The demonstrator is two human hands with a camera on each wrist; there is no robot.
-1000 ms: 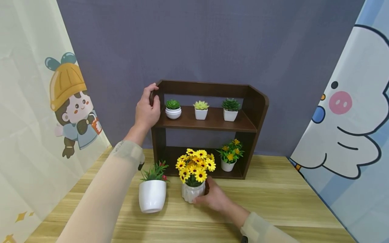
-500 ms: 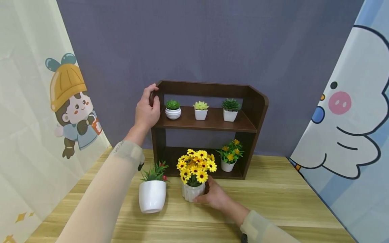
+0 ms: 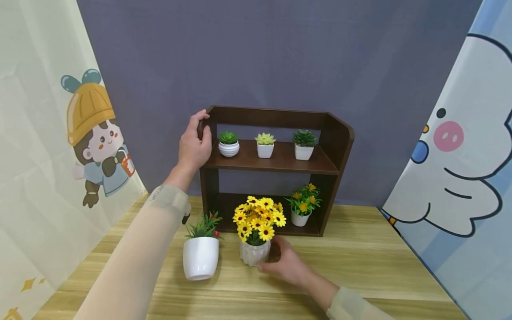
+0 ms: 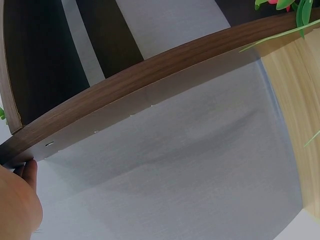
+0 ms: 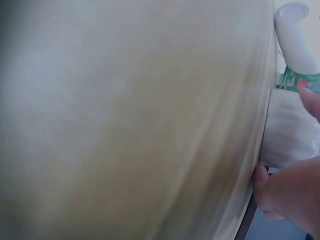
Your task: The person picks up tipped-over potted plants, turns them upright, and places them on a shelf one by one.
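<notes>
My left hand (image 3: 194, 144) grips the upper left side panel of a dark brown two-tier shelf (image 3: 272, 165), its thumb on the inner side. In the left wrist view, part of the left hand (image 4: 20, 200) shows at the panel's edge. A pot of yellow daisies (image 3: 254, 254) in a ribbed white pot stands upright on the table before the shelf. My right hand (image 3: 287, 263) is at the pot's right side, fingers loosely curved and spread. The right wrist view shows the ribbed pot (image 5: 287, 130) between thumb and fingers, with a gap at the fingers.
Left of the daisies stands a larger white pot (image 3: 201, 258) with green leaves and red flowers. Three small succulents, one a pale green succulent (image 3: 265, 146), line the upper tier. A yellow-flowered potted plant (image 3: 301, 218) sits at the lower tier's right. A grey curtain (image 3: 272, 53) hangs behind.
The daisy pot shifted slightly right and then stayed in place. My right hand has loosened from it and drawn a little to the right. The left hand keeps its hold on the shelf.
</notes>
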